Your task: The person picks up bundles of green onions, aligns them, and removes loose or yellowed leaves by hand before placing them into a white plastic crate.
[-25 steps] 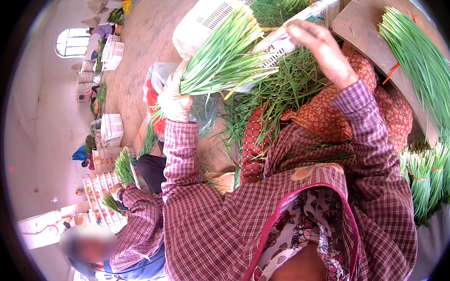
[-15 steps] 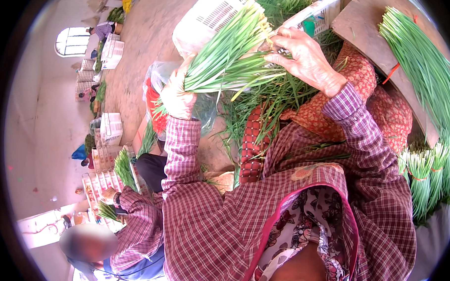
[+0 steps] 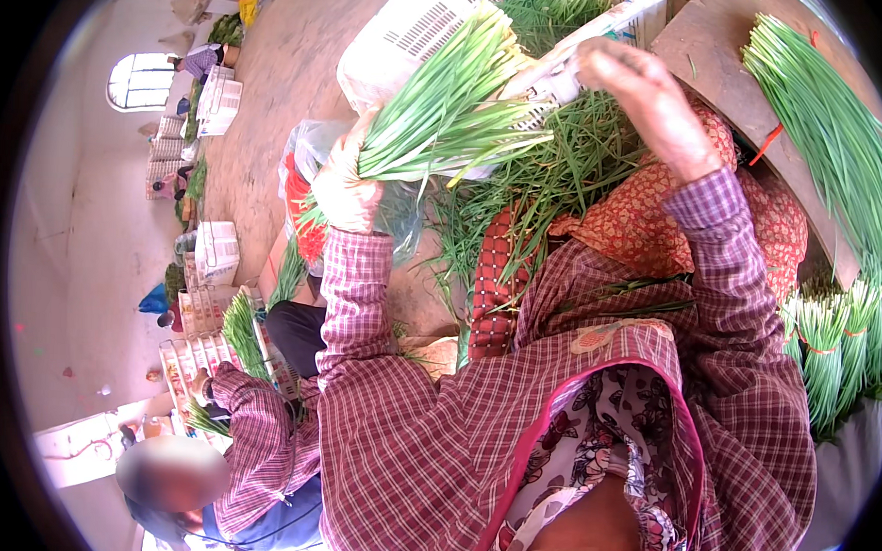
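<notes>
My left hand (image 3: 350, 187) is wrapped around a loose bunch of garlic chives (image 3: 442, 110), whose pale ends fan out up and to the right. To the right of those ends is my right hand (image 3: 651, 103), in front of the rim of a white crate. Motion smears its fingers, so whether they hold anything does not show. Below and between the hands, a heap of loose green leaves (image 3: 572, 154) lies over my lap and the red patterned cloth (image 3: 647, 220).
A white slatted crate (image 3: 400, 46) stands ahead. On the right, a board (image 3: 706, 52) bears a large chive bundle (image 3: 824, 143), with several tied bundles (image 3: 827, 357) below it. A co-worker (image 3: 270, 435) handles greens at lower left. Red ties and clear plastic (image 3: 314, 150) lie beside my left hand.
My right hand has moved away from the bunch, to the right and slightly up. My left hand keeps its grip almost in place. The co-worker's hand has shifted left.
</notes>
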A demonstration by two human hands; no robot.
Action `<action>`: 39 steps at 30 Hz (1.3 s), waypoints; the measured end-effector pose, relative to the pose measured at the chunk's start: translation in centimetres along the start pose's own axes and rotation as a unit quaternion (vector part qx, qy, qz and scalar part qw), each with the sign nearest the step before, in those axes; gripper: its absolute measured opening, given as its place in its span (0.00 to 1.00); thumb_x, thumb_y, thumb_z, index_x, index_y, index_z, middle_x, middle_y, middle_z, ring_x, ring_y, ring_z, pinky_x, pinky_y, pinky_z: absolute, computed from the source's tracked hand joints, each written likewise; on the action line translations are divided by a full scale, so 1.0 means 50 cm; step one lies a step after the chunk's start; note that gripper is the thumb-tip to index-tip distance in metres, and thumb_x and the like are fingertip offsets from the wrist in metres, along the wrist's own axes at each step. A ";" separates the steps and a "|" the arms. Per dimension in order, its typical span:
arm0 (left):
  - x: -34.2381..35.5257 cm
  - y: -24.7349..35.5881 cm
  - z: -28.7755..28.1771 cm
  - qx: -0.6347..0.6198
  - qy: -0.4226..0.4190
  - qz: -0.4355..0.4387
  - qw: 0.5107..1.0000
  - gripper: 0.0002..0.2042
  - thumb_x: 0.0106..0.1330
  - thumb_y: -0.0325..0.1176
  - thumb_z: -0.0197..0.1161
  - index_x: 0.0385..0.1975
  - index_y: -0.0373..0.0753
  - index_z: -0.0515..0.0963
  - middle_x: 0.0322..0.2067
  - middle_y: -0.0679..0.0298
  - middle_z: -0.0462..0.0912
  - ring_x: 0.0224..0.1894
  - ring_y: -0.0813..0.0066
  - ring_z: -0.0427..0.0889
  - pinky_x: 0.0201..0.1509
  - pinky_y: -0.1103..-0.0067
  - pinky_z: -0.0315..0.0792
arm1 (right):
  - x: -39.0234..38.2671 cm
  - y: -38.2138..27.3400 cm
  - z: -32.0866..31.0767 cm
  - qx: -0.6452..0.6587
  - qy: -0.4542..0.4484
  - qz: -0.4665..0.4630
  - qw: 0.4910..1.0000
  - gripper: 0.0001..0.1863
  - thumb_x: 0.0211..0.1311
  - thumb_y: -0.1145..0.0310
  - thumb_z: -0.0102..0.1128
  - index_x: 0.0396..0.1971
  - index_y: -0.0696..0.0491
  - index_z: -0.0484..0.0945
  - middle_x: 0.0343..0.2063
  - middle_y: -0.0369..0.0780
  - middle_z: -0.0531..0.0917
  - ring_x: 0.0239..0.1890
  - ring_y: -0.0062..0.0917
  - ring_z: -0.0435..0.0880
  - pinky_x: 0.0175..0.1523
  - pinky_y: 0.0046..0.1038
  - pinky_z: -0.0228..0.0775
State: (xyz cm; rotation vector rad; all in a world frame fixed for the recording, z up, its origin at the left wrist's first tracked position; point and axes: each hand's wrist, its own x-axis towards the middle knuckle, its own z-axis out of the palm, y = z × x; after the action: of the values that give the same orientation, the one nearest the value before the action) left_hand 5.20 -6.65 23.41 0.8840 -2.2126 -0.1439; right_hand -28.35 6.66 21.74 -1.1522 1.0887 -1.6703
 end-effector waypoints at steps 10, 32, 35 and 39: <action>0.013 -0.003 0.005 -0.101 -0.058 -0.071 0.991 0.17 0.68 0.24 0.55 0.55 0.25 0.72 0.57 0.53 0.76 0.55 0.69 0.78 0.60 0.74 0.74 | -0.045 -0.002 -0.013 -0.341 -0.103 -0.216 0.909 0.20 0.55 0.61 0.68 0.47 0.49 0.77 0.45 0.38 0.79 0.49 0.30 0.78 0.57 0.31 0.70; -0.043 -0.076 0.008 -0.442 -0.193 -0.247 0.841 0.12 0.59 0.20 0.62 0.43 0.32 0.80 0.37 0.57 0.85 0.36 0.70 0.84 0.42 0.75 0.79 | -0.027 0.068 -0.127 0.101 0.012 0.037 0.994 0.19 0.66 0.58 0.60 0.49 0.57 0.79 0.37 0.35 0.85 0.36 0.16 0.81 0.44 0.22 0.74; -0.044 -0.048 -0.018 -0.423 -0.238 -0.291 0.824 0.09 0.55 0.20 0.61 0.36 0.32 0.82 0.28 0.58 0.85 0.28 0.73 0.83 0.32 0.79 0.76 | -0.032 0.052 -0.128 -0.143 -0.043 0.047 0.988 0.21 0.66 0.57 0.60 0.51 0.56 0.78 0.40 0.38 0.85 0.41 0.19 0.81 0.50 0.22 0.73; -0.037 -0.025 -0.016 -0.445 -0.256 -0.323 0.795 0.07 0.55 0.21 0.62 0.34 0.31 0.82 0.28 0.56 0.85 0.27 0.73 0.82 0.28 0.80 0.73 | -0.014 0.044 -0.046 -0.161 -0.085 -0.045 0.982 0.23 0.66 0.58 0.61 0.52 0.59 0.76 0.46 0.41 0.83 0.49 0.22 0.80 0.57 0.24 0.70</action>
State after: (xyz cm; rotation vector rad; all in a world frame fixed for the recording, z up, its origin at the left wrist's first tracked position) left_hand 7.34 -6.31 22.43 1.0421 -1.7903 -1.7679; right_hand -30.05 7.15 19.02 -1.5395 1.2419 -1.4647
